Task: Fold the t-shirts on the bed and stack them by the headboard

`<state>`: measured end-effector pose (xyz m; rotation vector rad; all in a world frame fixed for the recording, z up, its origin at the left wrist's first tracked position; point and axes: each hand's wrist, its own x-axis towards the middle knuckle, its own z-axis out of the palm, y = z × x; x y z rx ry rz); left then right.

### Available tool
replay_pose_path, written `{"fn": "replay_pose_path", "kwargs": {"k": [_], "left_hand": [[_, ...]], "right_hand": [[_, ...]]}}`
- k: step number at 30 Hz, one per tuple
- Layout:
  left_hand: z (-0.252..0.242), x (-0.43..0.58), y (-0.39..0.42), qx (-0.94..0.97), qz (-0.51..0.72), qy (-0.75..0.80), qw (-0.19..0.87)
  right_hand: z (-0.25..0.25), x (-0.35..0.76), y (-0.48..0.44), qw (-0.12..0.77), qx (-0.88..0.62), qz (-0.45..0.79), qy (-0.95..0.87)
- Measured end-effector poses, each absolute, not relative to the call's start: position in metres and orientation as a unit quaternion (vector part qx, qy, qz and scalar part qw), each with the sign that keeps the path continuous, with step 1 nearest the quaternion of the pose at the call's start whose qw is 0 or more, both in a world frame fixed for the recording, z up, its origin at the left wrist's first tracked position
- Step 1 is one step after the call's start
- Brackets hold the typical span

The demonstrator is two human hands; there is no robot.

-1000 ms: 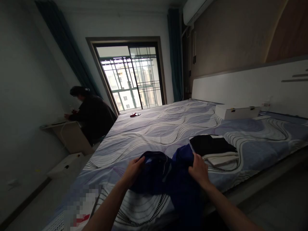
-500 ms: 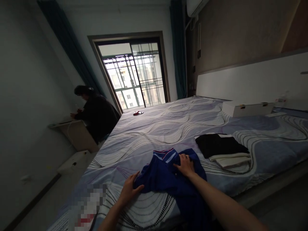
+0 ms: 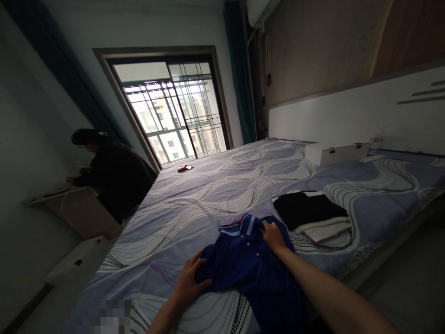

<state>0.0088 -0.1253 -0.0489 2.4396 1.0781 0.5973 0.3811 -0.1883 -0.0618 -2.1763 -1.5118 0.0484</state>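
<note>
A dark blue polo shirt [image 3: 250,269] with a striped collar and white buttons lies on the bed [image 3: 215,195], its lower part hanging over the near edge. My left hand [image 3: 189,280] grips the shirt's left side. My right hand [image 3: 273,234] presses on its right shoulder, next to the collar. Just right of that hand sits a folded pile: a black garment [image 3: 308,208] on top of a white one [image 3: 327,229].
A white box [image 3: 335,153] lies by the white headboard. A small red and dark object [image 3: 185,168] rests at the bed's far edge. Another person [image 3: 111,174] in dark clothes stands at a desk [image 3: 69,208] on the left, near the barred window.
The shirt has gone from bunched between my hands to spread flatter on the bed, collar and buttons now showing. My right hand moved up onto its shoulder.
</note>
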Motion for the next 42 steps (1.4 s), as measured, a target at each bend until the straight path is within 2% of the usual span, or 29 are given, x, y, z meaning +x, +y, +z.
{"fn": "replay_pose_path", "kwargs": {"k": [3, 7, 9, 12, 16, 22, 26, 34, 42], "left_hand": [[-0.057, 0.012, -0.107, 0.831, 0.320, 0.403, 0.211], [-0.059, 0.010, -0.084, 0.679, 0.431, 0.516, 0.294], [-0.056, 0.008, -0.071, 0.639, 0.449, 0.570, 0.256], [-0.053, 0.013, -0.044, 0.634, 0.439, 0.616, 0.162], [-0.055, 0.031, 0.011, 0.645, 0.400, 0.642, 0.112], [-0.063, 0.046, 0.096, 0.665, 0.336, 0.660, 0.094], [-0.070, 0.046, 0.124, 0.659, 0.318, 0.676, 0.085], [-0.069, 0.041, 0.100, 0.636, 0.370, 0.673, 0.074], [-0.073, 0.037, -0.009, 0.683, 0.343, 0.644, 0.037]], "right_hand": [[-0.064, 0.380, -0.172, 0.234, -0.796, 0.015, -0.558], [-0.065, 0.379, -0.144, 0.224, -0.792, 0.006, -0.568], [-0.066, 0.377, -0.126, 0.222, -0.788, 0.004, -0.573], [-0.067, 0.376, -0.096, 0.219, -0.787, 0.005, -0.577], [-0.069, 0.380, -0.060, 0.209, -0.798, -0.002, -0.565], [-0.072, 0.387, -0.009, 0.183, -0.812, -0.023, -0.554], [-0.075, 0.390, 0.022, 0.181, -0.818, -0.029, -0.545], [-0.073, 0.379, 0.015, 0.166, -0.825, -0.024, -0.540], [-0.070, 0.340, -0.071, 0.108, -0.812, 0.066, -0.570]]}}
